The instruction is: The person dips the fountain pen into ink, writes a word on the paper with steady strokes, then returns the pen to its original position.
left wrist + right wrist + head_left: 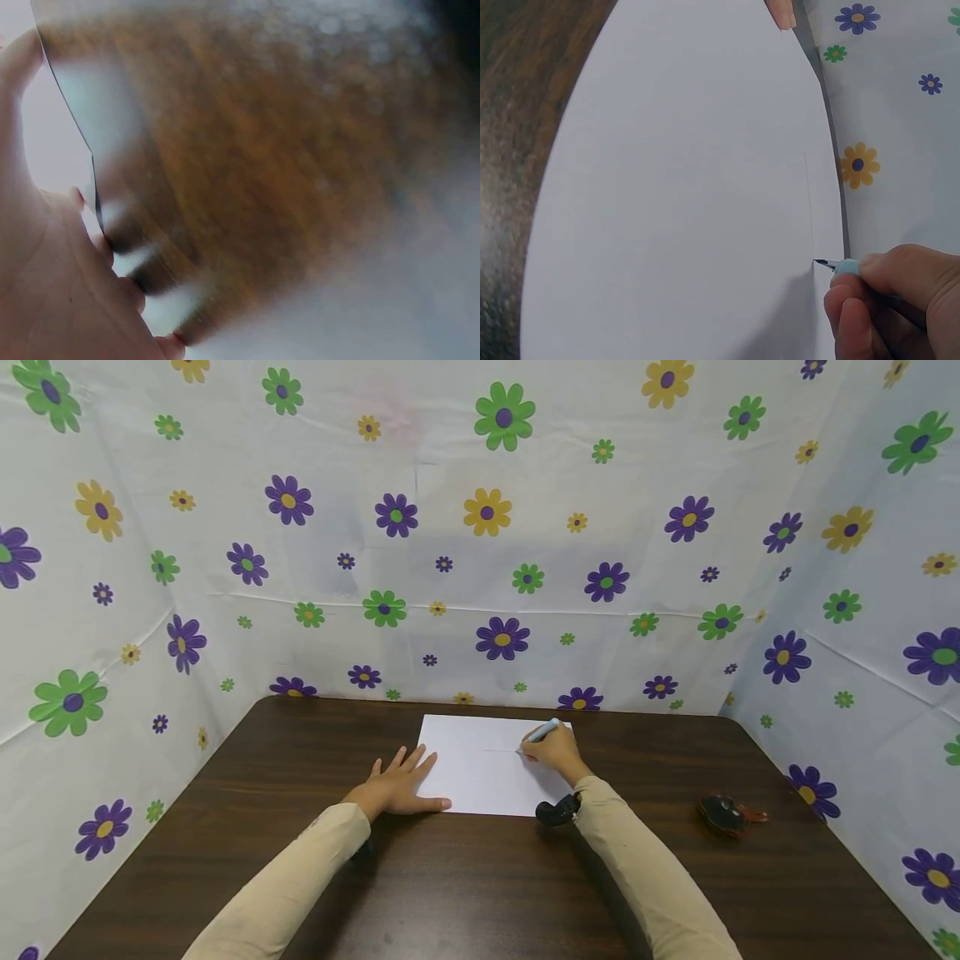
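A white sheet of paper [472, 781] lies on the dark wooden table. My right hand [558, 750] pinches a light blue pen [545, 729], its tip right at the sheet. In the right wrist view the pen [847, 268] meets the end of a thin straight line [808, 202] drawn on the paper. With fingers spread, my left hand [397, 783] rests on the sheet's left edge, its thumb along the near corner. The left wrist view shows the palm [45, 277] close up, with the paper's edge beside it.
A dark glossy object with a reddish-brown end [723, 816] lies on the table [465, 893] to the right. A black strap-on device [558, 811] sits at my right wrist. Behind the table hangs a white cloth with flowers [450, 643], which also covers both sides.
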{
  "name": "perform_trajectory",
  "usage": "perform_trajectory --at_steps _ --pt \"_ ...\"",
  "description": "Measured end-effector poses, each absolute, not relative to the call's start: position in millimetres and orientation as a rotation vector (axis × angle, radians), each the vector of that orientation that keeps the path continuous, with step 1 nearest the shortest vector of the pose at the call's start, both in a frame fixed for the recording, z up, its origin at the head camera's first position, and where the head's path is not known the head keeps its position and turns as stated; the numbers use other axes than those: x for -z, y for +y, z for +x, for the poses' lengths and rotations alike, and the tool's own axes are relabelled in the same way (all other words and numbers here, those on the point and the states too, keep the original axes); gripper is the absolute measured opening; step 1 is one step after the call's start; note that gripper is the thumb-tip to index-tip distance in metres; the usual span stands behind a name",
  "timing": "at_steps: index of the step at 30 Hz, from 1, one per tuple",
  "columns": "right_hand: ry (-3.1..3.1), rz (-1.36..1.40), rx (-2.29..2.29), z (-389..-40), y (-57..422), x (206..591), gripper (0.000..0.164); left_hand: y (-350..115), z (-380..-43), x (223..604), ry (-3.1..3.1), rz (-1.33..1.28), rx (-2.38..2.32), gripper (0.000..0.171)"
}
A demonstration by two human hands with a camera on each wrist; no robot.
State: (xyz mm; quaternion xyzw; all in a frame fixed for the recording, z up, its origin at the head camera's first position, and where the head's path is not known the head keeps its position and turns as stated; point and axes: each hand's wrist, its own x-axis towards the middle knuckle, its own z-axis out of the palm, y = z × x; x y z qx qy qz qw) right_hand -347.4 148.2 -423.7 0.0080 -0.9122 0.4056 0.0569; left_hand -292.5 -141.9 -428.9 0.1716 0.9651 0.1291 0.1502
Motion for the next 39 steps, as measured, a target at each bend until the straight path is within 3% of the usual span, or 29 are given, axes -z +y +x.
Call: perform_trajectory --at_steps 15,25,39 --pt "-2.76 -0.025 -1.23 -347 150 424 0.007 -142 -292 428 2.778 0.498 -0.371 0.099" --pt "-2.629 -0.004 -1.318 -350 139 428 0.009 -145 -301 443 2.781 0.498 -0.435 0.111" --pt "-2.573 -0.153 -1.266 -360 114 432 0.01 -141 -291 430 2.782 0.483 -0.36 0.096"
